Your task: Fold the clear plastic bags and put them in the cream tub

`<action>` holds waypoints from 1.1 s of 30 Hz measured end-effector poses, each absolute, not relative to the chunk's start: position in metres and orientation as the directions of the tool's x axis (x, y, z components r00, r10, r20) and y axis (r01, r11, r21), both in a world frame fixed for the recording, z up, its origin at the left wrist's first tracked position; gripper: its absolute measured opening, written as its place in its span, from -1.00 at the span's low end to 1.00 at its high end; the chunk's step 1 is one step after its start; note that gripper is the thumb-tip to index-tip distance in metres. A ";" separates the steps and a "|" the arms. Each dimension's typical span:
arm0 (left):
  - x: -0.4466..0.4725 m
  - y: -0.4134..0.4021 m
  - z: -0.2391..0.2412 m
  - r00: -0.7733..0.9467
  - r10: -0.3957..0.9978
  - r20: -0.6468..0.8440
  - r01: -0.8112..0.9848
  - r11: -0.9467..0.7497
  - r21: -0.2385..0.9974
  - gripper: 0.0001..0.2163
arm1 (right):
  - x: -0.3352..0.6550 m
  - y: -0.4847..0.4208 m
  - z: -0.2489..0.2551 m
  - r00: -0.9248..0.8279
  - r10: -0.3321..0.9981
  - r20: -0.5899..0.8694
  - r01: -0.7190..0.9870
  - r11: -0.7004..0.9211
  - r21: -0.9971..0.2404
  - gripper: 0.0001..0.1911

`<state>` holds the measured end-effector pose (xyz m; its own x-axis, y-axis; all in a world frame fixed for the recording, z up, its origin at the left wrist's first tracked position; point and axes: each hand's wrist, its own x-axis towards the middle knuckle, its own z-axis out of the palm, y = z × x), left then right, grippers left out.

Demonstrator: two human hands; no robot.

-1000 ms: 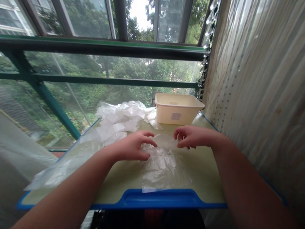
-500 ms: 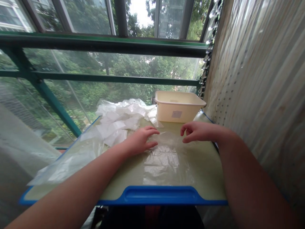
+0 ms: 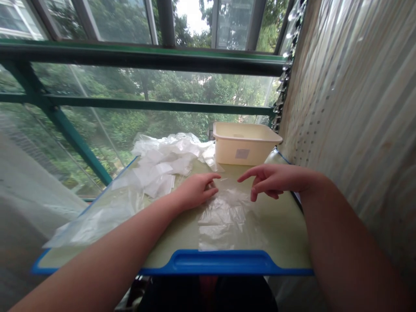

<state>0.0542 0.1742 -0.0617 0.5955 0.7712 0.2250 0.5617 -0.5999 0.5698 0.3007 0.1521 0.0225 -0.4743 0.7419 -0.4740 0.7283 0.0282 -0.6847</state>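
A clear plastic bag [image 3: 222, 221] lies flat and wrinkled on the green tabletop, its lower edge near the blue front rim. At its upper left is my left hand [image 3: 196, 190], index finger stretched out and thumb apart from it. The hand rests low at the bag's edge; whether it presses on the film is hard to see. My right hand [image 3: 268, 178] hovers off the bag's upper right corner, index finger pointing left and the other fingers loosely bent, with nothing in it. Left of the bag spreads a heap of white and clear plastic bags [image 3: 159, 164].
A cream plastic bin [image 3: 245, 151] with a small label stands at the table's back right. The small table [image 3: 169, 251] has a blue rim and a raised front grip. Behind it runs a green railing [image 3: 156, 58] before glass; a striped curtain [image 3: 351, 108] hangs on the right.
My right index finger has stretched out leftward, and the other fingers hang lower. My left index finger has straightened a little. The bag's upper part looks more crumpled and pulled down.
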 end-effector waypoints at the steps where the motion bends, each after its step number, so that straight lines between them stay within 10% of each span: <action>1: 0.054 0.175 -0.062 0.588 0.780 0.215 0.570 -0.588 0.574 -0.67 | 0.303 0.155 0.020 -0.454 0.759 -0.467 0.758 0.053 -0.650 -0.48; 10: 0.047 0.179 -0.053 0.457 0.858 0.237 0.670 -0.507 0.543 -0.61 | 0.305 0.171 -0.007 -0.319 0.750 -0.579 0.926 0.116 -0.360 -0.61; 15: 0.047 0.166 -0.044 0.575 0.652 0.494 0.619 -0.742 0.259 -0.71 | 0.296 0.174 -0.014 -0.346 0.781 -0.520 0.922 0.178 -0.345 -0.58; 22: 0.057 0.159 -0.052 0.769 0.526 0.362 0.540 -0.838 0.070 -0.72 | 0.286 0.180 -0.023 -0.347 0.854 -0.388 0.928 0.254 -0.271 -0.57; 33: 0.057 0.160 -0.049 0.577 0.727 0.372 0.652 -0.685 0.325 -0.64 | 0.288 0.177 -0.017 -0.363 0.865 -0.345 0.889 0.211 -0.407 -0.45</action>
<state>0.0569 0.1604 -0.0490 0.5773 0.7269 0.3720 0.6525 -0.6845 0.3251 0.2883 0.1771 -0.0173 -0.3630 0.8654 -0.3453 0.8890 0.2106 -0.4067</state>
